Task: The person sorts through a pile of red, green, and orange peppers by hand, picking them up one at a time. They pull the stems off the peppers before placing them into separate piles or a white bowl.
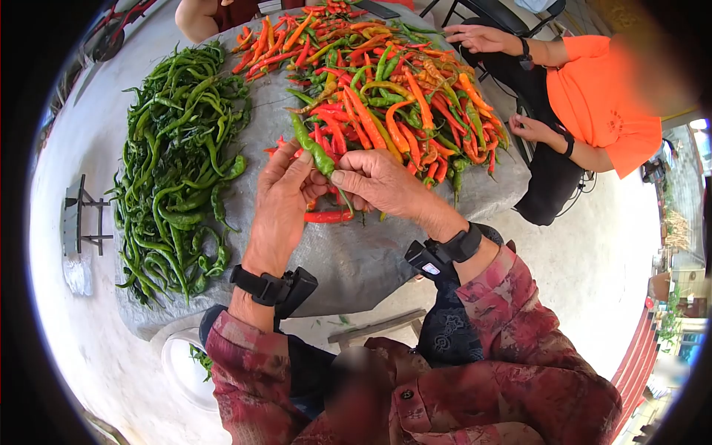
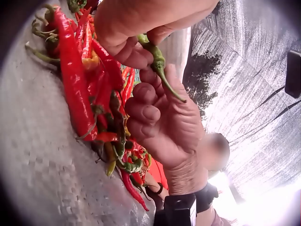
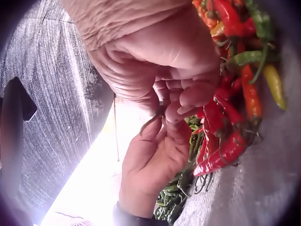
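Note:
A green chili pepper [image 1: 316, 153] is held up between my two hands over the near edge of the mixed pile, its tip pointing away from me. My left hand [image 1: 280, 194] pinches its body with thumb and fingers. At the stem end, the thumb and fingers of my right hand [image 1: 389, 184] pinch it too. In the left wrist view the thin curved stem [image 2: 170, 87] sticks out past the fingers. Below the hands lie ripe chilies, among them a red chili pepper [image 1: 328, 217] at the pile's near edge.
A big heap of red, orange and some green chilies [image 1: 415, 96] covers the right of the grey sheet [image 1: 356, 256]. Green chilies [image 1: 178, 170] form a separate heap on the left. A person in an orange shirt [image 1: 586, 111] sits at right. Below left stands a white tub [image 1: 178, 363].

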Demonstrator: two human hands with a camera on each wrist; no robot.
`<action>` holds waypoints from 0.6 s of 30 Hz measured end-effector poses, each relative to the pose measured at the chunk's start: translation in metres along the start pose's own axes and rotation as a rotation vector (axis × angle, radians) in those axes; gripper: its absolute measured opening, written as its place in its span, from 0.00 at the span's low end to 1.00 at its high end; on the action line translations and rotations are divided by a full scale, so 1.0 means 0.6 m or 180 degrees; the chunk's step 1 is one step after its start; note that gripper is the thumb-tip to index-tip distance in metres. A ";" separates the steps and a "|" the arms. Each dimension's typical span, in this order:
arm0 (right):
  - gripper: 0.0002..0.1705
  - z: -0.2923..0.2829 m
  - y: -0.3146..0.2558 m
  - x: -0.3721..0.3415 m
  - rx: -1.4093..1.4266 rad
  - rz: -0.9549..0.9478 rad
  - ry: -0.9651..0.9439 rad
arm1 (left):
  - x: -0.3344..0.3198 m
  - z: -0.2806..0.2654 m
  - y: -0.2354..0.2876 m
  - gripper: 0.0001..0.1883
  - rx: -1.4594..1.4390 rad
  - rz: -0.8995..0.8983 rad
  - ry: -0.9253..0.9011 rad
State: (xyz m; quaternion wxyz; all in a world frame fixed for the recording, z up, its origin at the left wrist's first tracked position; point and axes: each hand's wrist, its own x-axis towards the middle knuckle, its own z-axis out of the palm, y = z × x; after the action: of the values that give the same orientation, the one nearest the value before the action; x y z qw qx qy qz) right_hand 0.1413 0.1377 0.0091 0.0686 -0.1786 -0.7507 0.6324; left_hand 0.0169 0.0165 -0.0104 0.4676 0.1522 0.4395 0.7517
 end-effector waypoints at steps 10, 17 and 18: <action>0.14 0.002 0.035 -0.020 -0.0851 -0.0404 0.0548 | 0.003 0.014 -0.018 0.13 0.0558 -0.0021 -0.0138; 0.08 -0.031 0.006 -0.039 -0.1513 -0.0866 0.1335 | 0.001 0.016 -0.007 0.13 0.0577 0.0097 0.0011; 0.08 -0.053 0.009 -0.038 -0.1520 -0.0872 0.1339 | -0.001 0.013 -0.004 0.13 0.0574 0.0104 0.0004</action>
State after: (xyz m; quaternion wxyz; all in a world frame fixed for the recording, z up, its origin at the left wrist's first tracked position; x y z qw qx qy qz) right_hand 0.1740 0.1597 0.0130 0.2624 -0.2136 -0.8639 0.3730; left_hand 0.0235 0.0206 -0.0081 0.4393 0.2004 0.5032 0.7167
